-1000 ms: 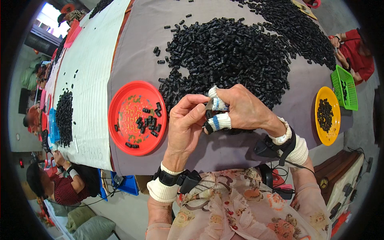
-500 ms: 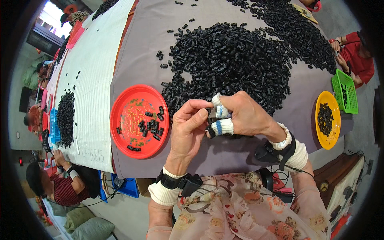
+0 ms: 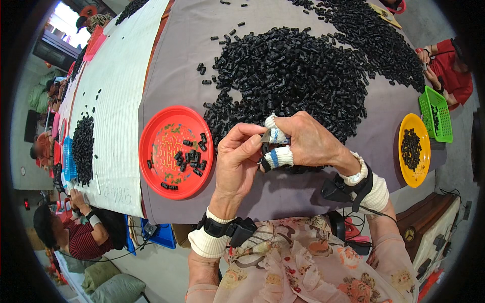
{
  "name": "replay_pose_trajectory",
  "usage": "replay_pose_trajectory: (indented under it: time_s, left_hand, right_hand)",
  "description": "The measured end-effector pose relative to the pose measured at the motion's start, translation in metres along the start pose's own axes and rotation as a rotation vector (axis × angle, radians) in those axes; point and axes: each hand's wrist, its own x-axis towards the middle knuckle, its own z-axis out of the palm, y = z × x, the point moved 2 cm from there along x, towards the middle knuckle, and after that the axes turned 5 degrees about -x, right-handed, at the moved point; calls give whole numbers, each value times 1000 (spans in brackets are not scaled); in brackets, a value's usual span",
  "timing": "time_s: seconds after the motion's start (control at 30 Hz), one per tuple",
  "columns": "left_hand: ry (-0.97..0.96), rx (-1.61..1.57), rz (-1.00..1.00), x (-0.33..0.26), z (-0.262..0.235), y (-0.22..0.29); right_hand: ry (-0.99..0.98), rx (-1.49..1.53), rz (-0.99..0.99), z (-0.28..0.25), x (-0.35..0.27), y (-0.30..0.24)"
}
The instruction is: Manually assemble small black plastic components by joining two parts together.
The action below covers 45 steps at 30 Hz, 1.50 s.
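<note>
My left hand (image 3: 236, 161) is closed in a pinch, thumb and forefinger pressed around a small black part that is mostly hidden. My right hand (image 3: 313, 139) meets it fingertip to fingertip, with white and blue cloth sleeves on its thumb and a finger. Between those covered fingers shows a thin grey blade (image 3: 265, 136), held against the black part. Just beyond both hands rises a big heap of short black cylindrical parts (image 3: 288, 76). To the left of my left hand lies a red plate (image 3: 156, 136) with several black parts on it.
A yellow plate (image 3: 421, 174) of small black bits and a green basket (image 3: 444, 116) stand at the right. Another heap (image 3: 374, 45) lies far right, near a person in red (image 3: 452, 76). A person in stripes (image 3: 88, 240) sits at the left, by a white-covered table (image 3: 118, 101).
My right hand has shifted very slightly up and left, its fingers tilting a little. My left hand stays nearly in place. The plates and heaps have not moved.
</note>
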Motion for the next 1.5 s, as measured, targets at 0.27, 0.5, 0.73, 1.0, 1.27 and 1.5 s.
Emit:
replay_pose_trajectory:
  time_s: [0.27,0.5,0.73,1.0,1.27,1.5]
  left_hand:
    - [17,-8,8,1,0,-1]
    - [-2,-73,7,2,0,0]
    - [82,-115,3,4,2,-3]
    - [67,-20,-23,3,2,3]
    - [54,-155,-15,1,-6,0]
    - [23,-70,-6,-3,-4,4]
  right_hand:
    - [-14,17,6,0,0,-1]
    - [79,64,-8,-7,-5,-11]
    - [210,188,-44,2,-3,-9]
    - [213,139,-74,1,0,-11]
    - [191,160,6,-3,3,-15]
    - [56,101,99,-4,5,-10]
